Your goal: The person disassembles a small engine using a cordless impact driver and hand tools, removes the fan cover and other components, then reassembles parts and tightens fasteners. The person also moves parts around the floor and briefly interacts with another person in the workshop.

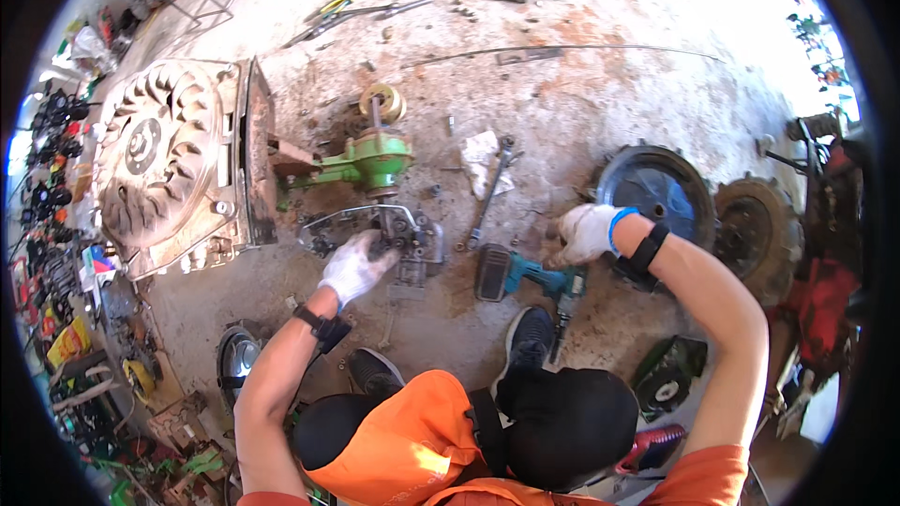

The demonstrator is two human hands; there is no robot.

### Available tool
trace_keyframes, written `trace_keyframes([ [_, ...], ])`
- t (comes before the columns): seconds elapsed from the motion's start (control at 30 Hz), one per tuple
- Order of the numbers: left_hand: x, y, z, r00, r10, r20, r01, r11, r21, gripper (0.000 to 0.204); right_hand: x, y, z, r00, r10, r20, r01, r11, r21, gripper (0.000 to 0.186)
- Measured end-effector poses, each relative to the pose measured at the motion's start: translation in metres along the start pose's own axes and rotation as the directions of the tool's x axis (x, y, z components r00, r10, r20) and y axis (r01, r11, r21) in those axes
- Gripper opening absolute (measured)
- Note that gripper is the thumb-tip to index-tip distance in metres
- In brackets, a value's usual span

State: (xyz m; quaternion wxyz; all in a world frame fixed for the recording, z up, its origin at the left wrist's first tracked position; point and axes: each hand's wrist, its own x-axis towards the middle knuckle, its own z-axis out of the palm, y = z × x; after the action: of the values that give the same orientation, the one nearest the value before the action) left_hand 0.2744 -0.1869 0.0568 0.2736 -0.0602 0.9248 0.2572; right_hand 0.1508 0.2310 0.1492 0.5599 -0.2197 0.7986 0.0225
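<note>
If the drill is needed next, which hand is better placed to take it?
Probably the right hand: it is close to the drill, while the left hand is at the metal part.

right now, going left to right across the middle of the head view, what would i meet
Finned wheel → left hand → wrench → right hand → black wheel → brown wheel → red machine

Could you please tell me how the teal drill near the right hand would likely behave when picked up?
The teal drill would probably feel heavy toward the bulky dark battery at one end. It looks hard-cased, so it should stay stiff. Lying on its side with that blocky battery, it seems unlikely to roll.
</note>
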Motion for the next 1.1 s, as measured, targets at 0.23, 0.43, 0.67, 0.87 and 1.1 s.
trace_keyframes([
  [0.23, -0.037, 0.001, 0.042, 0.979, 0.090, 0.184, -0.115, 0.985, 0.129, 0.087, -0.091, 0.030, 0.008, 0.877, -0.116, -0.467, -0.055, 0.940, -0.336, 0.053],
  [0.43, -0.052, -0.030, 0.080, 0.987, 0.155, 0.048, -0.155, 0.988, 0.000, 0.081, 0.038, 0.005, 0.093, 0.740, -0.131, -0.659, 0.036, 0.987, -0.156, 0.053],
  [0.67, -0.065, -0.007, 0.069, 0.867, 0.468, -0.173, -0.432, 0.877, 0.209, 0.077, 0.166, 0.003, 0.021, 0.559, -0.156, -0.815, -0.050, 0.974, -0.221, 0.065],
  [0.87, -0.037, 0.019, 0.054, 0.778, 0.589, -0.220, -0.569, 0.808, 0.149, 0.060, 0.202, -0.002, 0.023, 0.576, 0.237, -0.783, 0.211, 0.881, 0.422, 0.037],
  [1.1, -0.018, 0.047, 0.076, 0.773, 0.630, 0.074, -0.631, 0.751, 0.194, 0.056, 0.170, -0.030, 0.093, 0.690, -0.203, -0.695, 0.407, 0.903, 0.140, 0.025],
])
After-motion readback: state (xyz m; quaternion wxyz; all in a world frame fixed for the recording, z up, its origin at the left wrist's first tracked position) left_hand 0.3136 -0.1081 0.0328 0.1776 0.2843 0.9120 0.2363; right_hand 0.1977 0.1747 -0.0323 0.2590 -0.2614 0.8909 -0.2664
